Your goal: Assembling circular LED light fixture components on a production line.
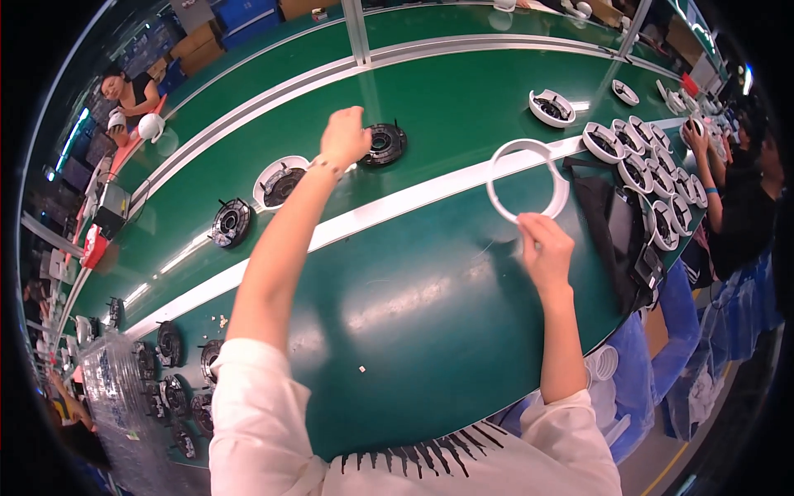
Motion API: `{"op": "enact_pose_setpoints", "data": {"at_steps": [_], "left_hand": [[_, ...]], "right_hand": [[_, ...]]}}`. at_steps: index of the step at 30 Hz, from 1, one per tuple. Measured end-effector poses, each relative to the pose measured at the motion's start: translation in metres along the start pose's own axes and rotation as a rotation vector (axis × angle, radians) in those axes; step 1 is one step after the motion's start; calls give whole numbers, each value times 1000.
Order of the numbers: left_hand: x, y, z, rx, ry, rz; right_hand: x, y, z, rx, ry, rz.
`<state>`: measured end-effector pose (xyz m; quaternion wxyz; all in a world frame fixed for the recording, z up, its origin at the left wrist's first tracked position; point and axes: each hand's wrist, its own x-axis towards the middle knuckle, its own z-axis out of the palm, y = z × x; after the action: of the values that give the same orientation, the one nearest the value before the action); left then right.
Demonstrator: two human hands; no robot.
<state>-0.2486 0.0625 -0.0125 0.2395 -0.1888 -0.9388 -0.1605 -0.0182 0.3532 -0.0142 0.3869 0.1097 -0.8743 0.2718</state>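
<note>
My right hand (547, 252) pinches the lower rim of a white plastic ring (561, 197), held up over the table's far edge. My left arm reaches forward across the green conveyor belt. At its end my left hand (343, 140) is closed at the left edge of a black round part (385, 145) with a hole in its middle; its fingertips are partly hidden. Left of that wrist, a white ring with a black core (279, 183) lies on the belt. Another black round part (231, 223) is tilted beside it.
Several white rings with black cores (635, 174) crowd the right side, beside a black cloth bag (602, 219). One more white-rimmed unit (552, 108) rests on the belt. Black parts (169, 345) and clear plastic trays (124, 397) stand at the left. Co-workers sit on both sides.
</note>
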Motion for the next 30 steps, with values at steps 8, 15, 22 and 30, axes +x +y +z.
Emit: {"op": "enact_pose_setpoints", "data": {"at_steps": [8,15,22,30], "left_hand": [[-4,44,18,-77,-47,-266],[-125,60,-51,-701,-28,-401],[-196,52,-120,-1697,-142,-875],[-205,38,-144,-1907,12,-840]], "right_hand": [[-2,-13,-2,280,-129,-131],[-25,-54,22,230,-479,-363],[-15,-99,17,170,-467,-541],[-50,-162,9,-58,-992,33]]}}
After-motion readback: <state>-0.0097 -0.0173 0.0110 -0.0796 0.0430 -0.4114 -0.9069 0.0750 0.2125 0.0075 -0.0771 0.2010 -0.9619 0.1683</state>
